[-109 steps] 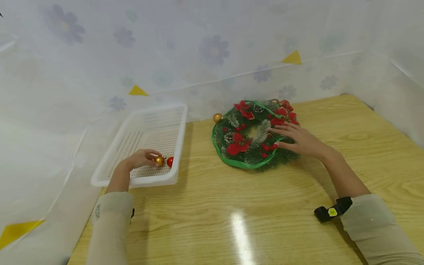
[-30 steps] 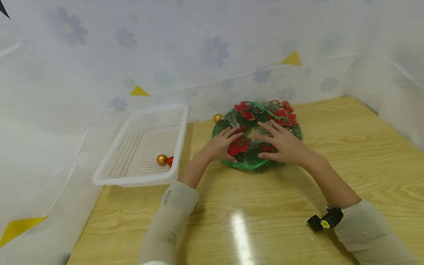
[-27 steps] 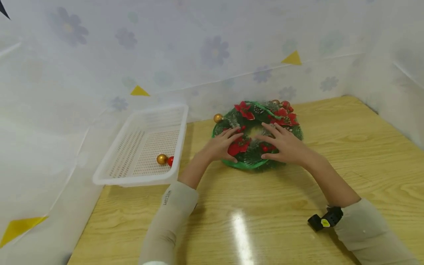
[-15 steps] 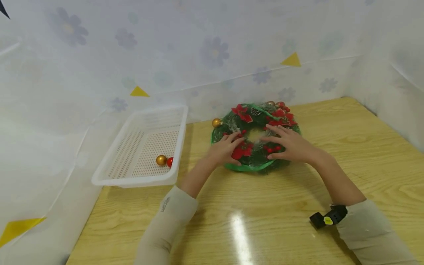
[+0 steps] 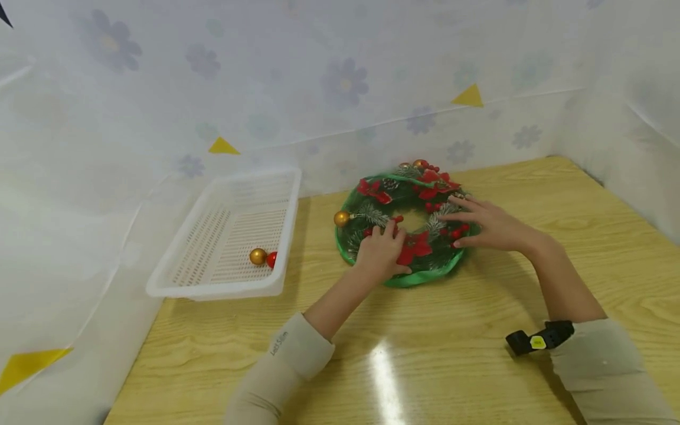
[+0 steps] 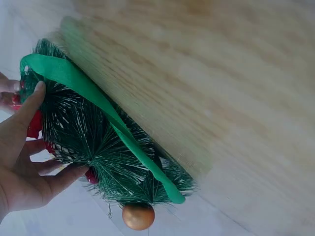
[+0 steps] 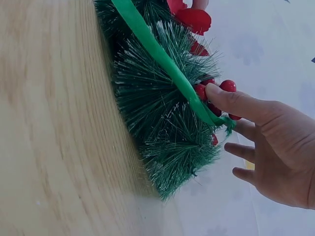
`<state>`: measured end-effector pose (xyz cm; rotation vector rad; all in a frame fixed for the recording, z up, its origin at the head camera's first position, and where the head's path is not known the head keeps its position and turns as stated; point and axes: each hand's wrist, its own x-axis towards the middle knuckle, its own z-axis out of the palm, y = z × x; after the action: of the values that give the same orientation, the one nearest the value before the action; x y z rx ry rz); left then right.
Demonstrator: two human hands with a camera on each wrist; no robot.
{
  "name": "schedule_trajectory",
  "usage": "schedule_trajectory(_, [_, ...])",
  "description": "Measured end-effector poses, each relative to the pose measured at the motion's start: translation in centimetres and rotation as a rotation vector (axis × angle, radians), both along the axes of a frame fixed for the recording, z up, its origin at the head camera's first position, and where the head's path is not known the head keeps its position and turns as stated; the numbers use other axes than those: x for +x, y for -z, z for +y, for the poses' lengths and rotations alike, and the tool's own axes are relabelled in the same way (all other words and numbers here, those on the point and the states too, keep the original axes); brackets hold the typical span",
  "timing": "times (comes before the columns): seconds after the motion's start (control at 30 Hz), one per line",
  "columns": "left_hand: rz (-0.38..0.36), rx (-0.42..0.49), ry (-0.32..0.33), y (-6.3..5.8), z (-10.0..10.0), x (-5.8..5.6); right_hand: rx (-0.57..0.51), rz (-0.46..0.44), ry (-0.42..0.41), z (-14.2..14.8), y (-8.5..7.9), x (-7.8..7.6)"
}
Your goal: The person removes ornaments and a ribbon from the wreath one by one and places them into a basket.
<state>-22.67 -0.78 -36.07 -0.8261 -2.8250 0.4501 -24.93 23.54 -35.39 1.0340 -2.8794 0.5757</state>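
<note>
A green Christmas wreath (image 5: pixel 374 213) lies on the table, dressed with red poinsettias (image 5: pixel 415 250), pinecones, red berries and a loose green ribbon (image 5: pixel 425 275). My left hand (image 5: pixel 378 254) grips its near-left part, fingers bent into the foliage and thumb by the ribbon in the left wrist view. A gold ball (image 6: pixel 138 216) sticks out from the wreath's left edge. On the right side, my right hand (image 5: pixel 494 227) is spread loosely over the wreath. Its thumb touches the red berries (image 7: pixel 201 92) in the right wrist view, while the other fingers extend apart.
Left of the wreath stands a white perforated basket (image 5: pixel 212 290). Inside it lie a gold ball (image 5: pixel 258 257) and a red ball (image 5: pixel 272 260). White flowered sheeting (image 5: pixel 319 141) walls off the table's (image 5: pixel 329 378) back and sides.
My left hand left the gold ball in the basket and moved onto the wreath. The wreath has turned counterclockwise, its gold ball swinging nearer. My right hand shifted inward, then back right.
</note>
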Motion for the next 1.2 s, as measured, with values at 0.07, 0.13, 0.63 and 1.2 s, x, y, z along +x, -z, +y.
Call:
schedule_trajectory(0.07, [0.023, 0.015, 0.012, 0.0, 0.2, 0.3, -0.012, 0.004, -0.009, 0.3, 0.0, -0.1])
schedule_trajectory(0.13, [0.019, 0.038, 0.025, -0.1, 0.1, 0.4, -0.025, -0.001, -0.021, 0.4, -0.1, -0.1])
schedule_trajectory(0.63, [0.019, 0.051, 0.443, -0.5, -5.1, -1.7, -0.077, 0.186, -0.105, -3.0, -1.7, 1.1])
schedule_trajectory(1.2, [-0.037, -0.009, 0.531, 1.4, -5.5, -2.8, 0.161, 0.106, -0.091, -3.8, 0.5, 1.2])
